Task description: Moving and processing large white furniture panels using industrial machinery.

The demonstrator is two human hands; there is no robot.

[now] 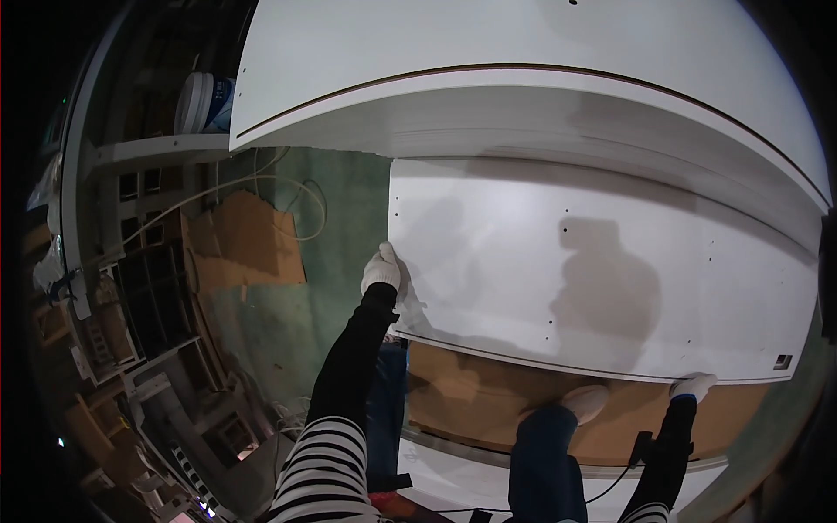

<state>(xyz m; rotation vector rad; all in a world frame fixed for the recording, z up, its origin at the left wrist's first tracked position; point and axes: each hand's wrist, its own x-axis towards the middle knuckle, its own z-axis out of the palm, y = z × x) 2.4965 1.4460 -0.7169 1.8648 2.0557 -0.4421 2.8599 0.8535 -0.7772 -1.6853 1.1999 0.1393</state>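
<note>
A long, flat, rectangular white panel with a smooth surface (497,270) is seen directly in front of the person, spread across the middle and right of the view. Its face is marked by small dark holes, some set in pairs, and a small rectangular cutout is seen near its near right corner. A thin dark line is shown along its near long edge, and a broad, rounded shadow is cast over its middle. The panel's left short edge is gripped by the left hand in a white knitted glove (380,268), its fingers closed on the edge with the thumb side uppermost. The near long edge, toward its right end, is touched by the right hand in a white glove (693,386); its fingertips are partly hidden, so whether they are closed around the edge cannot be told. Beyond the far long edge, a larger white board with a dark brown line along its rim (523,39) is seen. A flat brown cardboard sheet (471,383) is partly covered by the panel's near side. To the left, a torn piece of brown cardboard (244,244) is laid on a greenish floor (344,196).
</note>
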